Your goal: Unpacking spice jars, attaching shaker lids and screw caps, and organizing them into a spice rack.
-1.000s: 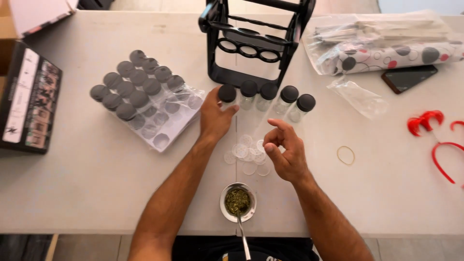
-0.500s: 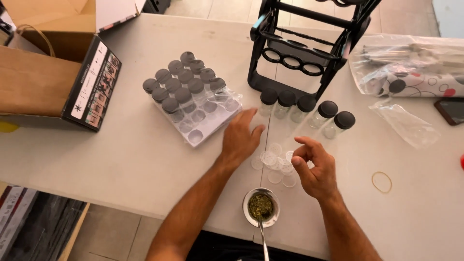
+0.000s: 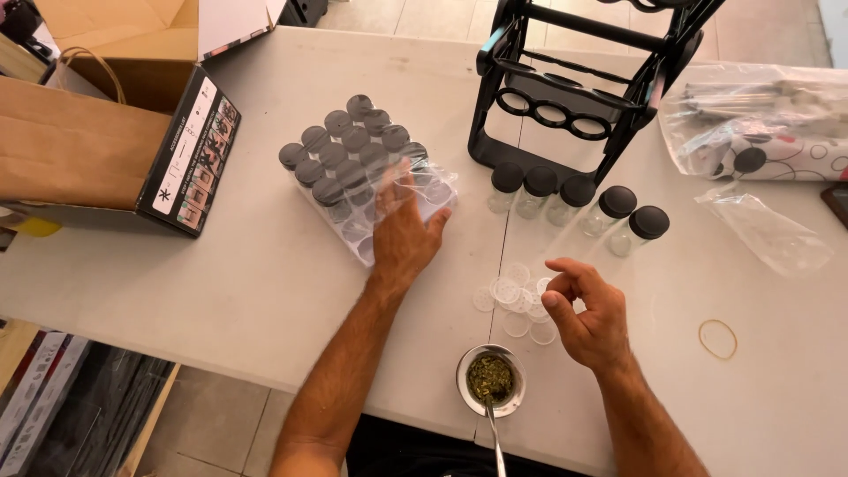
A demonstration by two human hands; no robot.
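Left hand flat and spread, gripping nothing, fingertips touching the near right corner of the clear tray of black-capped jars; tray stretching up and leftward from there, long axis slanted away. Right hand loosely curled, empty, hovering just right of the scattered clear discs on the worktop, well apart from the tray.

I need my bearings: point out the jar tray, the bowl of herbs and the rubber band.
jar tray [image 3: 349, 231]: head view, its clear front edge.
bowl of herbs [image 3: 490, 380]: head view, the green herbs inside.
rubber band [image 3: 717, 339]: head view, on the loop.
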